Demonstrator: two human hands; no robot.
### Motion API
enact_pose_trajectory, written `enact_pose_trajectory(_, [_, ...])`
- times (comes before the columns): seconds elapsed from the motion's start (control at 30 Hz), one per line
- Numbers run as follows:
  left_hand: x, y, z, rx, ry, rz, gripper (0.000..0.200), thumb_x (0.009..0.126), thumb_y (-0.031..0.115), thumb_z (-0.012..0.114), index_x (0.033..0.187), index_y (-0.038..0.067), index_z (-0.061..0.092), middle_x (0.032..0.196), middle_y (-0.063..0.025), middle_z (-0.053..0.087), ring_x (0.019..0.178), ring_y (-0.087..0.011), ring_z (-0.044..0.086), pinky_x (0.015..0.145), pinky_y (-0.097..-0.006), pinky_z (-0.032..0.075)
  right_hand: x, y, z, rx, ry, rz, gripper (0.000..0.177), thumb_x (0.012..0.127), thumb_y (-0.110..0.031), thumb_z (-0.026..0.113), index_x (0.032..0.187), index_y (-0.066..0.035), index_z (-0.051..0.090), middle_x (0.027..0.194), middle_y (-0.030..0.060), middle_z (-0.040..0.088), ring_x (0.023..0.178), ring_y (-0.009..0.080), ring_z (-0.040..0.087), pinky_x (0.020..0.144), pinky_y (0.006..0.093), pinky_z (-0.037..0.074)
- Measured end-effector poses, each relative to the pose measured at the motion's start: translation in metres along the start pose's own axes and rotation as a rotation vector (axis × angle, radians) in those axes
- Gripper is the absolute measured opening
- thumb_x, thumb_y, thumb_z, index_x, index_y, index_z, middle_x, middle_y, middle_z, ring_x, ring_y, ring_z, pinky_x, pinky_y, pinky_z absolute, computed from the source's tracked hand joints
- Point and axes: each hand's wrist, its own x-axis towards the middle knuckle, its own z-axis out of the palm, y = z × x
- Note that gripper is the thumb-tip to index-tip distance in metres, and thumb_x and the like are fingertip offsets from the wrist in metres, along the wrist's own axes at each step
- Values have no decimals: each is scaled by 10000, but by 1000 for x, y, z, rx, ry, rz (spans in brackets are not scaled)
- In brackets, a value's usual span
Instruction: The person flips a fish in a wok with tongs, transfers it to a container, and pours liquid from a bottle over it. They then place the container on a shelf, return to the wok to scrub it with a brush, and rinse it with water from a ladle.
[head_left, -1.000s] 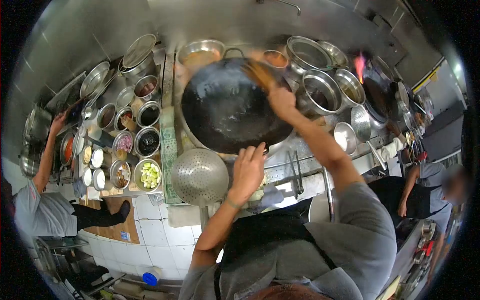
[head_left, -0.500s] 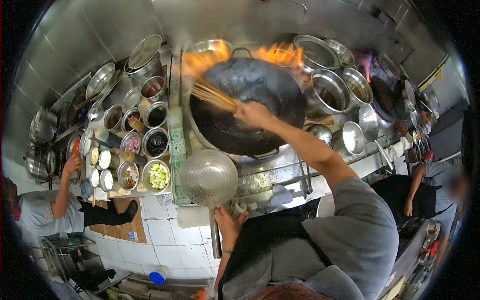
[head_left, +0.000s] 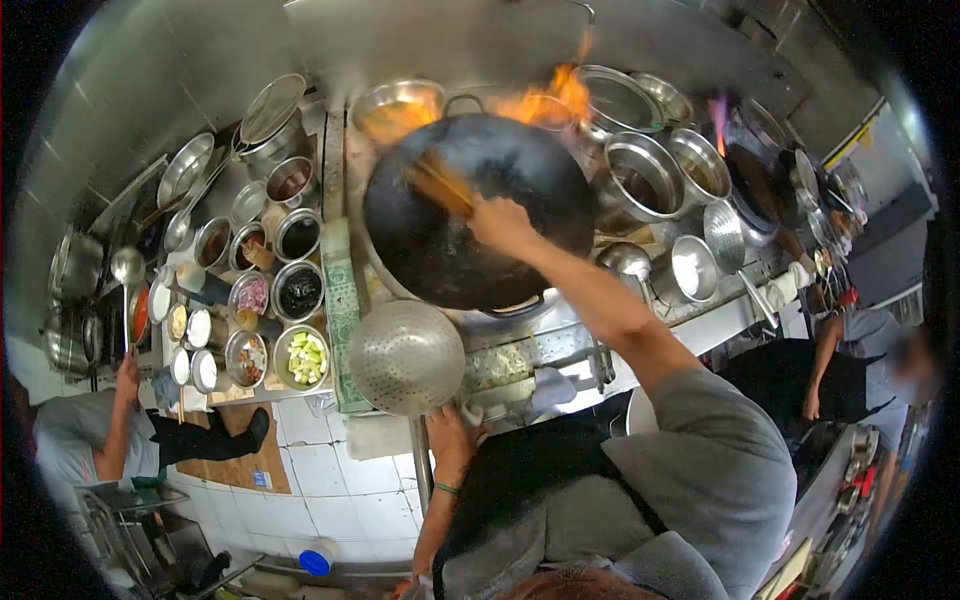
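My right hand (head_left: 500, 222) is closed around a bamboo wok brush (head_left: 442, 184), whose bristles are blurred over the inside of a large black wok (head_left: 480, 270). Flames rise behind the wok's far rim. At the front edge of the counter lies my left hand (head_left: 450, 440), its fingers and thumb apart and the fingertips partly hidden. Just beyond it, a perforated strainer (head_left: 406, 357) rests with its handle pointing toward me, passing beside my left wrist. A folded grey cloth (head_left: 552, 390) lies to the right of that hand.
Left of the wok stand several steel pots of sauces and a bowl of chopped green vegetables (head_left: 302, 358). Steel pots (head_left: 642, 175) and a ladle (head_left: 625, 260) are at right. One person at left holds a ladle (head_left: 128, 268); another person (head_left: 860, 370) stands at right.
The brush and my right hand have shifted slightly within the wok. My view has turned a little to the right. The person at left now has a ladle raised.
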Motion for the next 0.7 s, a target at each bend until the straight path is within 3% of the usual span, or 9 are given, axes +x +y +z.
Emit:
enact_pose_trajectory(0.07, [1, 3, -8, -26, -26, -21, 673, 660, 343, 876, 1124, -35, 569, 1104, -235, 572, 993, -431, 544, 847, -494, 472, 11, -1, 21, -44, 146, 41, 473, 874, -310, 679, 1253, -57, 553, 942, 223, 710, 883, 406, 700, 769, 487, 576])
enact_pose_trajectory(0.2, [2, -14, -16, -148, -10, 7, 525, 702, 255, 841, 1096, -14, 622, 1021, -217, 610, 949, -424, 572, 837, -483, 490, -80, -23, -35, -33, -126, -262, 391, 874, -263, 648, 1201, -58, 584, 929, 210, 714, 851, 384, 710, 754, 497, 578])
enact_pose_trajectory(0.3, [0, -26, -23, -372, -90, -55, 432, 753, 192, 791, 1079, -47, 637, 960, -208, 650, 924, -359, 622, 833, -425, 506, -60, 0, -40, -193, -188, -143, 333, 873, -251, 631, 1151, -67, 624, 927, 206, 716, 837, 372, 717, 747, 490, 583])
enact_pose_trajectory(0.4, [4, -18, -34, -932, -166, -262, 378, 790, 161, 751, 1081, -57, 646, 966, -155, 683, 897, -248, 646, 825, -350, 508, 0, 16, 4, -203, 124, 13, 320, 868, -219, 621, 1125, -29, 636, 923, 200, 717, 867, 369, 717, 757, 474, 584])
enact_pose_trajectory(0.43, [5, -3, -49, -1120, -169, -318, 351, 801, 136, 740, 1086, -44, 644, 996, -95, 688, 919, -172, 637, 824, -315, 503, -2, 12, 3, -211, 93, -14, 340, 872, -222, 621, 1144, -19, 625, 918, 197, 718, 865, 371, 716, 756, 471, 584])
enact_pose_trajectory(0.53, [-3, -8, -68, -1315, -186, -404, 375, 807, 93, 704, 1152, -29, 623, 1007, -68, 684, 952, -167, 633, 843, -324, 509, -49, -16, -18, -222, -70, -177, 422, 880, -245, 628, 1225, -6, 581, 906, 190, 719, 860, 371, 715, 755, 472, 582])
enact_pose_trajectory(0.57, [-13, -3, -78, -1407, -135, -490, 479, 772, 149, 727, 1198, -28, 596, 1058, -99, 667, 951, -203, 638, 844, -327, 516, -82, -16, -42, -218, -164, -274, 465, 881, -261, 634, 1267, -12, 560, 905, 190, 719, 857, 368, 714, 757, 478, 580])
enact_pose_trajectory(0.63, [-30, -18, -78, -1706, -114, -430, 576, 734, 228, 755, 1209, -45, 579, 1117, -131, 642, 940, -240, 641, 849, -347, 521, -111, -4, -75, -327, -415, -227, 526, 888, -291, 638, 1328, -28, 520, 941, 186, 713, 911, 367, 703, 763, 479, 576])
enact_pose_trajectory(0.7, [-32, -23, -76, -1974, -196, -253, 654, 705, 324, 771, 1200, -51, 564, 1104, -142, 613, 874, -248, 614, 783, -357, 505, -111, 28, -86, -554, -270, -178, 373, 865, -285, 644, 1157, -52, 642, 1041, 143, 698, 1028, 341, 671, 789, 451, 572])
